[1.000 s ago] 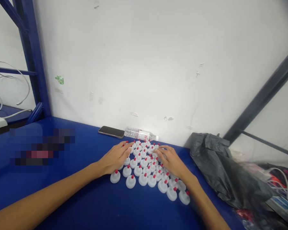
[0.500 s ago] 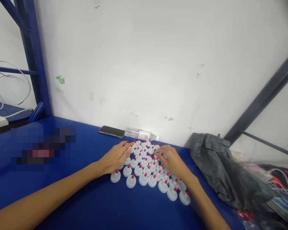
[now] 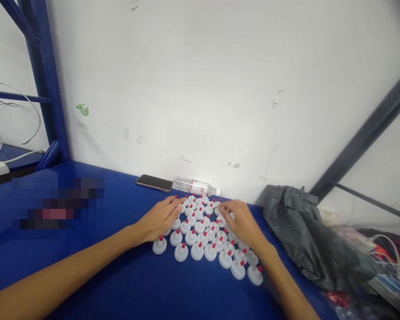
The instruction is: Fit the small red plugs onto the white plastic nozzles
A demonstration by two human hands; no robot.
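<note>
Several white round caps with red tips (image 3: 197, 251) stand in a close cluster on the blue table (image 3: 126, 280). My left hand (image 3: 160, 218) lies along the cluster's left edge, fingers stretched out and thumb apart, covering some of the caps. On the right side, my right hand (image 3: 238, 220) arches over other caps with bent fingers; its fingertips are at or near the red tips. White cap bodies show between its thumb and fingers, and no cap is seen lifted. What lies under the right palm is hidden.
Behind the cluster, a phone (image 3: 154, 182) and a clear plastic bottle (image 3: 195, 186) lie near the wall (image 3: 200, 89). A dark plastic bag (image 3: 293, 226) slumps at the right beside cables and boxes. Blue frame posts (image 3: 48, 80) stand at the left.
My right hand has shifted slightly up and to the right over the caps, with its fingers a little more raised. My left hand stays in place. The view has moved very slightly.
</note>
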